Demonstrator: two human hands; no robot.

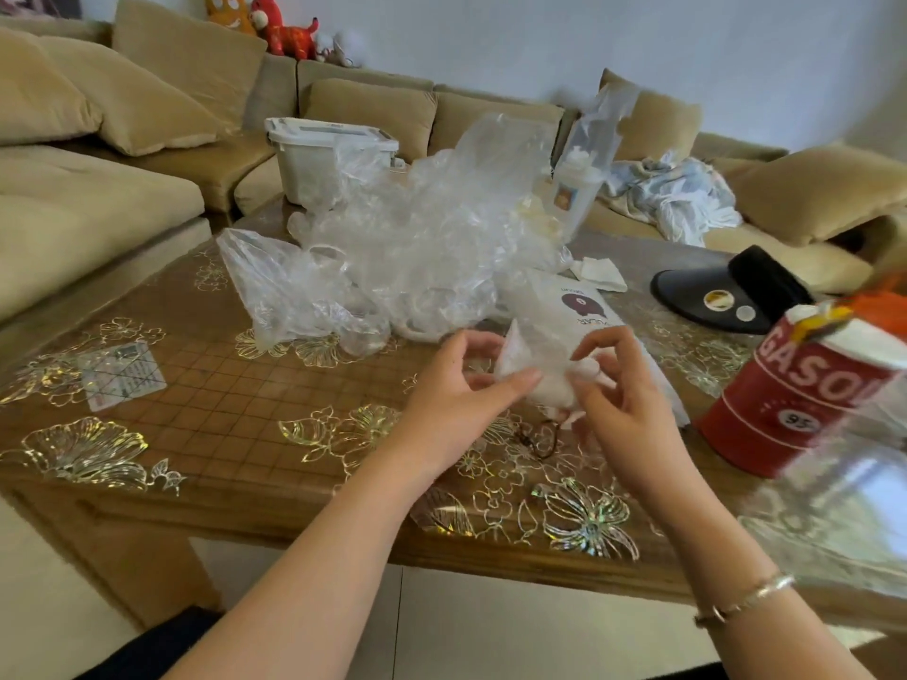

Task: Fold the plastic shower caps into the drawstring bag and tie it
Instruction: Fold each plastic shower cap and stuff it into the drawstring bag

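Your left hand (464,380) and right hand (611,385) both pinched a folded shower cap (532,370) just above the table (245,400). Drawstring bag (584,306) lay flat right behind it, loose caps pile (417,238) beyond. Red tin (795,395) sat at right.

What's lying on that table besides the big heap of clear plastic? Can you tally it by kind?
Red tin can: 1
Black sun visor: 1
White drawstring bag: 1
White lidded tub: 1
Small printed card: 1
Folded white tissue: 1
Tall clear-wrapped container: 1
Folded plastic piece held in both hands: 1
Total: 8
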